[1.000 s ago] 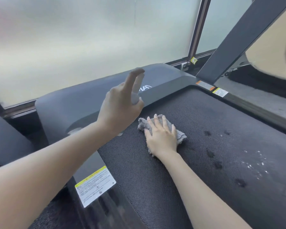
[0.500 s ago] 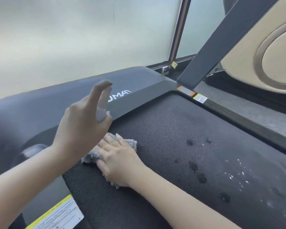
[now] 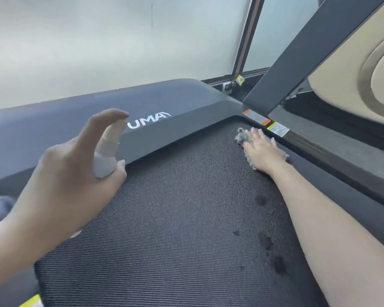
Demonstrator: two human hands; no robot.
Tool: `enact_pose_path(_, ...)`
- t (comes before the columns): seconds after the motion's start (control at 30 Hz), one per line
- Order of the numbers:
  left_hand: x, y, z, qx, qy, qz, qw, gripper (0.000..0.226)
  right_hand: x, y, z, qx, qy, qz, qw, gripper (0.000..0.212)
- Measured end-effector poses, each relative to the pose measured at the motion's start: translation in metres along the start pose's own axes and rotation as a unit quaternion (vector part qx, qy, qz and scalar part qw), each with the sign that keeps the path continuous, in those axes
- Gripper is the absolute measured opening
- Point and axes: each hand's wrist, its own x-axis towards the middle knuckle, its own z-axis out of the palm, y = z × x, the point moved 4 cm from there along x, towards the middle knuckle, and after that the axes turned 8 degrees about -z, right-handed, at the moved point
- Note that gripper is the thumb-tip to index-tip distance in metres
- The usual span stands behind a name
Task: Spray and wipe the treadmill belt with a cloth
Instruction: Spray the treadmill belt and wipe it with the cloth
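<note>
A person's left hand [image 3: 71, 173] is raised above the near left part of a dark, textured treadmill belt [image 3: 175, 218]. Its thumb and lower fingers curl around a small pale spray bottle [image 3: 105, 160], and the index finger arches over the bottle's top. The bottle stands roughly upright, clear of the belt.

The right arm reaches across to the belt's far right corner. There the right hand [image 3: 261, 148] lies palm down with its fingers straight, pressing on a crumpled grey cloth [image 3: 241, 137]. The cloth lies under the palm, and its edges show beyond the fingertips and beside the wrist. It sits just beside the warning labels [image 3: 277, 129] on the side rail [image 3: 341, 165]. Several dark wet spots [image 3: 265, 240] (small, scattered) mark the belt along the right forearm.
</note>
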Motion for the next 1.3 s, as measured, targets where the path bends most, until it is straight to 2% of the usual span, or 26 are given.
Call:
enact_pose_path(0.13,-0.001,-0.002,0.001,0.001,-0.024,0.003,1.000,0.067,0.002,-0.002,0.000,0.020,0.005,0.017,1.000,0.053)
enact_pose_path(0.23,-0.007,0.000,0.002,0.025,-0.050,0.006,0.998,0.069,-0.008,-0.018,-0.004,0.024,-0.023,0.006,0.999,0.052)
enact_pose_path(0.3,-0.009,0.003,0.004,0.023,-0.062,0.005,0.998,0.069,-0.033,-0.047,-0.004,0.014,-0.035,-0.058,0.998,0.052)
enact_pose_path(0.37,-0.010,0.005,0.008,0.013,-0.073,-0.001,0.997,0.069,-0.075,-0.088,-0.001,0.048,-0.030,-0.165,0.985,0.051)
enact_pose_path(0.5,-0.012,0.009,0.020,-0.032,-0.093,0.005,0.995,0.075,-0.189,-0.162,0.000,0.121,-0.028,-0.372,0.920,0.049)
enact_pose_path(0.57,-0.013,0.014,0.022,-0.037,-0.096,0.016,0.995,0.078,-0.221,-0.171,0.002,0.135,-0.030,-0.420,0.897,0.048)
enact_pose_path(0.63,-0.014,0.016,0.023,-0.045,-0.106,0.018,0.993,0.079,-0.229,-0.168,0.005,0.141,-0.021,-0.432,0.891,0.050)
enact_pose_path(0.8,-0.010,0.011,0.020,-0.050,-0.103,0.018,0.993,0.079,-0.221,-0.163,0.014,0.118,0.023,-0.412,0.903,0.052)
enact_pose_path(0.9,-0.011,0.008,0.016,-0.046,-0.097,0.028,0.994,0.070,-0.204,-0.152,0.013,0.101,0.025,-0.378,0.920,0.052)
enact_pose_path(1.1,-0.014,0.004,0.010,-0.011,-0.089,0.034,0.995,0.083,-0.137,-0.068,-0.002,0.071,-0.006,-0.203,0.977,0.050)
enact_pose_path(1.2,-0.012,0.003,0.010,-0.011,-0.087,0.022,0.996,0.082,-0.118,-0.021,-0.006,0.058,-0.010,-0.124,0.990,0.050)
enact_pose_path(1.3,-0.012,0.005,0.012,-0.007,-0.087,0.016,0.996,0.080,-0.112,0.026,-0.015,0.082,0.002,-0.009,0.997,0.050)
